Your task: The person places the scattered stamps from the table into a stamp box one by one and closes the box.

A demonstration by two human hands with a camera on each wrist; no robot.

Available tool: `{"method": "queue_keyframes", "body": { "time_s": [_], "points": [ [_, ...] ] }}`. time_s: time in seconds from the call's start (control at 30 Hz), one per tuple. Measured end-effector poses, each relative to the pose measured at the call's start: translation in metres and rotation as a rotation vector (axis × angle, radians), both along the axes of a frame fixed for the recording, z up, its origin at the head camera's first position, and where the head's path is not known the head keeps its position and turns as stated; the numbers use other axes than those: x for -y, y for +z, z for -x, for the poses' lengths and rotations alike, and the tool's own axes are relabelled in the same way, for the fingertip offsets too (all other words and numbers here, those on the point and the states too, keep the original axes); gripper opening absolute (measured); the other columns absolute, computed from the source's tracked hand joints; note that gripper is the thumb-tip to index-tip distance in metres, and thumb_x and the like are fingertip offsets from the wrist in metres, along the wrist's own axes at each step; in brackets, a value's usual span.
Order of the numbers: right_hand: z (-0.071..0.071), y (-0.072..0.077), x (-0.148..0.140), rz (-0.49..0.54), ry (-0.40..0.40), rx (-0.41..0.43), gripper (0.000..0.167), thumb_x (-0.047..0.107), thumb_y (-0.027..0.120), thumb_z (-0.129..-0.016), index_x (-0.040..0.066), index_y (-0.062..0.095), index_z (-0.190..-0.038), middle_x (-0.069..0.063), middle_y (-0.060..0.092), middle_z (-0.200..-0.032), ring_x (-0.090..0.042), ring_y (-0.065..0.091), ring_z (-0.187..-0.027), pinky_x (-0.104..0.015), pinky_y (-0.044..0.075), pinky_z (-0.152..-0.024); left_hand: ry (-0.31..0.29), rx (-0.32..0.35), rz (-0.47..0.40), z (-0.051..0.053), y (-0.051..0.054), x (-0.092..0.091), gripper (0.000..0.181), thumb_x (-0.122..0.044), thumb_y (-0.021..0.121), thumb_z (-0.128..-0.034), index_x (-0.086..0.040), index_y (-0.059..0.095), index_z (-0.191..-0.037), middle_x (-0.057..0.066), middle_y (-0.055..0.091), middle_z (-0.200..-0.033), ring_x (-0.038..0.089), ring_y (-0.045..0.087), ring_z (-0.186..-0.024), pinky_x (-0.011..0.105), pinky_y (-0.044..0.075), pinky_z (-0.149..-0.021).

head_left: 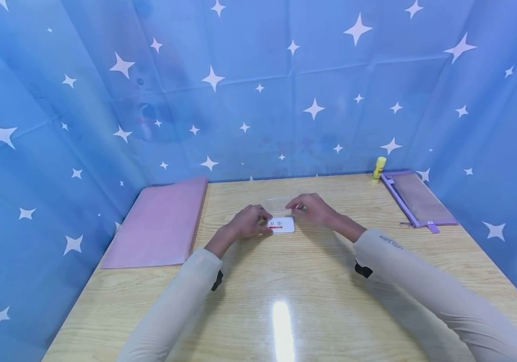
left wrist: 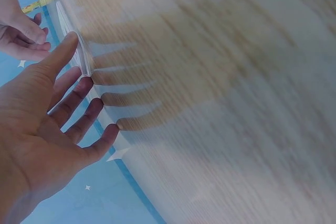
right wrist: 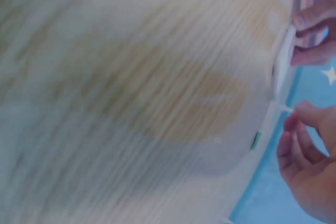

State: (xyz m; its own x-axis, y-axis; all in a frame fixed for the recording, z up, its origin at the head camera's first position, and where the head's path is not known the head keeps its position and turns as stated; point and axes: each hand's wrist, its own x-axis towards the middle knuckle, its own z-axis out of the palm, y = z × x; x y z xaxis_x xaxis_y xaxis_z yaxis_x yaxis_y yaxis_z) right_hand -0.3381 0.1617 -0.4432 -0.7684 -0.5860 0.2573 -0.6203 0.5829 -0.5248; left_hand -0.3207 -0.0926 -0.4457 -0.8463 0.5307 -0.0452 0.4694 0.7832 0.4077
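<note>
While the person in beige sleeves (head_left: 168,306) reaches across a pale wood-grain table (head_left: 330,322), I see the left hand (head_left: 249,221) pinching the near-left end of a small white rectangular card-like piece with printed marks (head_left: 286,224), thumb against fingers. That white piece is toward the table's far middle, between the hands. Just behind it is a clear, flat plastic rectangle (head_left: 276,204). At its right side, the right hand (head_left: 312,208) has thumb and forefinger drawn together; whether they pinch its edge, I cannot tell. Well off to the left lies a large pink folder (head_left: 159,226); at far right, a yellow glue stick (head_left: 378,170) stands beside a purple-trimmed mesh pouch (head_left: 425,198).
</note>
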Motion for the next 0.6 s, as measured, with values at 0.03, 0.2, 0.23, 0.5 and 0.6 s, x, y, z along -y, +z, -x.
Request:
{"method": "queue_keyframes", "body": {
  "time_s": [0.03,0.2,0.23,0.5,0.6],
  "points": [
    [0.002,0.000,-0.002,0.003,-0.002,-0.007,0.020,-0.003,0.068,-0.097,-0.005,0.076,-0.116,-0.021,0.076,-0.107,-0.033,0.072,-0.096,-0.047,0.058,-0.084,-0.001,0.001,-0.001,0.000,0.000,0.000,0.047,-0.032,0.082,-0.0923,-0.011,0.072,-0.133,0.004,0.069,-0.125,0.016,0.057,-0.098,0.031,0.047,-0.088],
    [0.007,-0.002,-0.010,0.004,-0.017,-0.029,0.019,-0.003,0.069,-0.096,-0.004,0.076,-0.114,-0.019,0.076,-0.104,-0.032,0.072,-0.094,-0.046,0.058,-0.083,0.005,0.009,-0.006,0.000,0.001,0.000,0.047,-0.032,0.082,-0.0921,-0.011,0.072,-0.133,0.004,0.068,-0.124,0.016,0.057,-0.097,0.031,0.047,-0.088],
    [0.007,-0.003,-0.012,0.004,-0.023,-0.025,0.019,-0.004,0.069,-0.096,-0.003,0.077,-0.114,-0.019,0.076,-0.104,-0.032,0.072,-0.094,-0.047,0.058,-0.083,0.007,0.011,-0.008,-0.001,0.001,0.000,0.047,-0.032,0.082,-0.0921,-0.011,0.072,-0.133,0.004,0.068,-0.124,0.016,0.057,-0.098,0.031,0.048,-0.088],
    [0.012,-0.005,-0.020,0.018,-0.095,0.061,0.021,-0.005,0.065,-0.097,-0.005,0.076,-0.115,-0.020,0.072,-0.107,-0.035,0.069,-0.095,-0.048,0.056,-0.083,-0.009,0.013,-0.017,-0.002,0.003,0.001,0.047,-0.030,0.081,-0.0928,-0.010,0.071,-0.134,0.006,0.068,-0.125,0.018,0.059,-0.101,0.033,0.048,-0.090],
    [0.013,-0.006,-0.022,0.010,-0.128,0.092,0.022,-0.004,0.063,-0.099,-0.005,0.075,-0.117,-0.021,0.071,-0.111,-0.035,0.068,-0.098,-0.049,0.055,-0.085,-0.012,0.013,-0.022,-0.003,0.003,0.001,0.047,-0.029,0.081,-0.0929,-0.009,0.071,-0.134,0.006,0.068,-0.125,0.019,0.059,-0.101,0.033,0.048,-0.089]
  ]
}}
